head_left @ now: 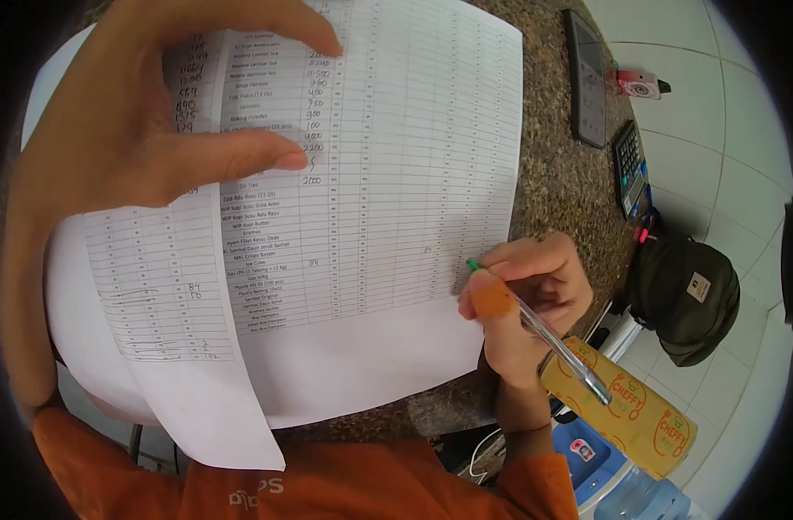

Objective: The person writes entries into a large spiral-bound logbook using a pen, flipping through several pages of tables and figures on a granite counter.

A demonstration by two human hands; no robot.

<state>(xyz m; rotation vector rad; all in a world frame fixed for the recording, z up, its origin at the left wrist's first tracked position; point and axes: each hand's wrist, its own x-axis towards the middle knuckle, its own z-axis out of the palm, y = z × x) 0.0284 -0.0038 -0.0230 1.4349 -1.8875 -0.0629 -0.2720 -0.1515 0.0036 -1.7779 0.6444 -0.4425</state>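
Observation:
Printed table sheets lie on a speckled stone counter. The larger sheet [370, 373] has handwritten figures in one column, and a narrower sheet [197, 416] overlaps it on the left, its lower end curling past the counter's edge. My left hand [110, 130] is over the upper left of the sheets, thumb and forefinger spread wide on either side of the handwritten column, nothing between them. At the larger sheet's right edge, my right hand [548, 290] grips a clear ballpoint pen [563, 345] with a green tip end. The tip points at the paper; contact is unclear. Orange colouring shows by that thumb.
Along the counter's [548, 147] right side lie a dark phone [589, 87], a small pink-and-white device [639, 84] and a calculator [628, 173]. Beyond are a dark green bag [686, 303], a yellow printed box [621, 403] and a blue container [578, 433]. White tiles [691, 165] lie behind.

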